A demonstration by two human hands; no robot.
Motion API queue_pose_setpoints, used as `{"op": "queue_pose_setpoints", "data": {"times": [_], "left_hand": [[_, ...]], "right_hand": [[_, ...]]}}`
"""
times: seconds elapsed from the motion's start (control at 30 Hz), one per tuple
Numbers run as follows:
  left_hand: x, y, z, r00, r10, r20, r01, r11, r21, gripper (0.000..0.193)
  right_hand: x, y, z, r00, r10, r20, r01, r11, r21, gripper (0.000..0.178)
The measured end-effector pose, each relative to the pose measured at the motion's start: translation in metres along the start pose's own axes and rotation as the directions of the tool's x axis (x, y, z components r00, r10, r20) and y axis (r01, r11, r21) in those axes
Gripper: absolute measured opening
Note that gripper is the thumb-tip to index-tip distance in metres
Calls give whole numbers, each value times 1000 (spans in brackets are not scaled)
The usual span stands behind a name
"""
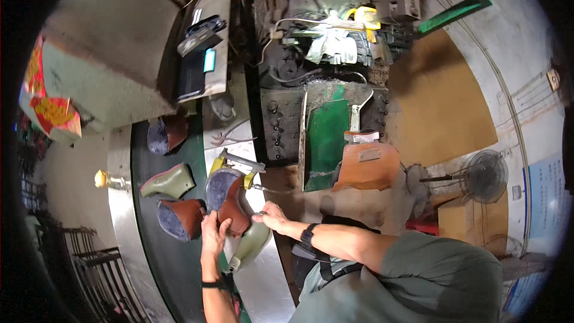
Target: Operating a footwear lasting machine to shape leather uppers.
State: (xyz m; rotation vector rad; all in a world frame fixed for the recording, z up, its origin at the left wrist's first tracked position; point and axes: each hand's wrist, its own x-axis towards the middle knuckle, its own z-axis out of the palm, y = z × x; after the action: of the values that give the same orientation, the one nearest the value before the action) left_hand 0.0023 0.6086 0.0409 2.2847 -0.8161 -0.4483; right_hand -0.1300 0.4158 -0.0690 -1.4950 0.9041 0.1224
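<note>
A brown ankle boot (234, 214) with a grey-blue fuzzy lining lies in front of me on the metal ledge beside the dark belt. My left hand (213, 234) grips its near lower part. At its right side my right hand (273, 218) is closed, fingers pinched together; a small dark thing seems to show at the fingertips, too small to name. An olive-green boot (253, 244) lies under and beside the brown one, partly hidden by it. Just beyond the brown boot rests a yellow-and-grey tool (245, 164), its kind unclear, with a thin hose running off to the right.
On the dark belt (164, 182) to the left are another olive boot (170, 180) and two brown lined boots (180, 218). A shelf with phones (203, 54) stands beyond. Ahead is a dark machine with a green plate (326, 140); a fan (485, 176) stands right.
</note>
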Motion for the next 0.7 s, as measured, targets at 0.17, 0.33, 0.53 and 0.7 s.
{"op": "queue_pose_setpoints", "data": {"times": [0.17,0.33,0.53,0.7], "left_hand": [[-24,153,-63,971,-234,-39,70,440,-895,49],[-30,149,-20,969,-36,246,233,-205,-951,54],[74,183,130,841,-374,390,442,63,-895,56],[124,249,194,835,-66,547,491,-362,-793,54]], "right_hand": [[2,8,-69,945,-263,-194,294,944,153,29],[-44,-78,-245,916,-275,-293,343,914,214,20],[-89,-141,-358,889,-395,-233,458,791,406,34],[-105,-177,-418,923,-317,-218,385,749,540,47]]}}
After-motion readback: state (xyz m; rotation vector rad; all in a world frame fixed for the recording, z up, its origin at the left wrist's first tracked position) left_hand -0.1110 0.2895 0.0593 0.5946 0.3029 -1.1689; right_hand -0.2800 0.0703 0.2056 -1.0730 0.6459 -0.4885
